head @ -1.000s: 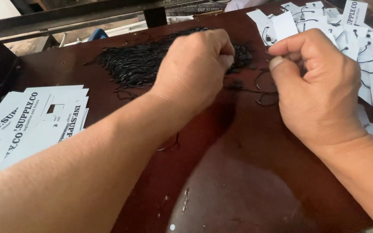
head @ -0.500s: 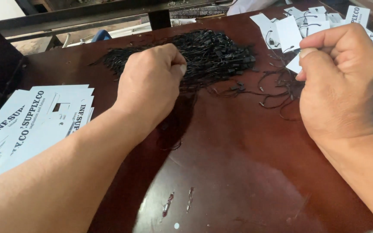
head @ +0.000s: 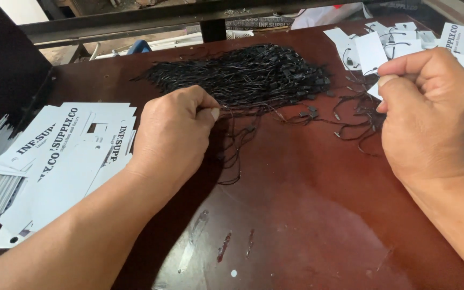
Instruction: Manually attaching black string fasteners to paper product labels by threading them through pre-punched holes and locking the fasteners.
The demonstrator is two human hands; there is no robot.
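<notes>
Left hand (head: 175, 131) sits low on the dark red-brown tabletop (head: 307, 215), knuckles up, thumb and forefinger pressed together on a thin black string (head: 231, 140) right at the near edge of the heap. That string loops down from the pinch and trails toward the person across the wood. The heap itself, a big tangle of black hang-tag strings (head: 248, 72) with little plastic locks, lies at the far middle of the table, just beyond the left hand's fingertips.

Over to the right hand (head: 430, 115): it is raised a touch, curled into a loose fist, thumb pressed against the forefinger with a small white paper tag (head: 374, 91) pinched there, its corner poking out on the thumb side. Loose black strings (head: 358, 115) straggle on the table just beside that hand, between it and the main heap. The 2 hands are well apart, the bare wood between them.

Behind the right hand, a scatter of small white tags (head: 371, 45), several already carrying black strings, spreads across the far right corner. On the left side, near the left forearm, a fanned stack of larger white printed cards (head: 65, 156) lies overlapping, some with a small punched hole. A few pale smears (head: 224, 247) mark the glossy wood near the front edge. A dark metal rail (head: 135, 24) runs along the table's far side.
</notes>
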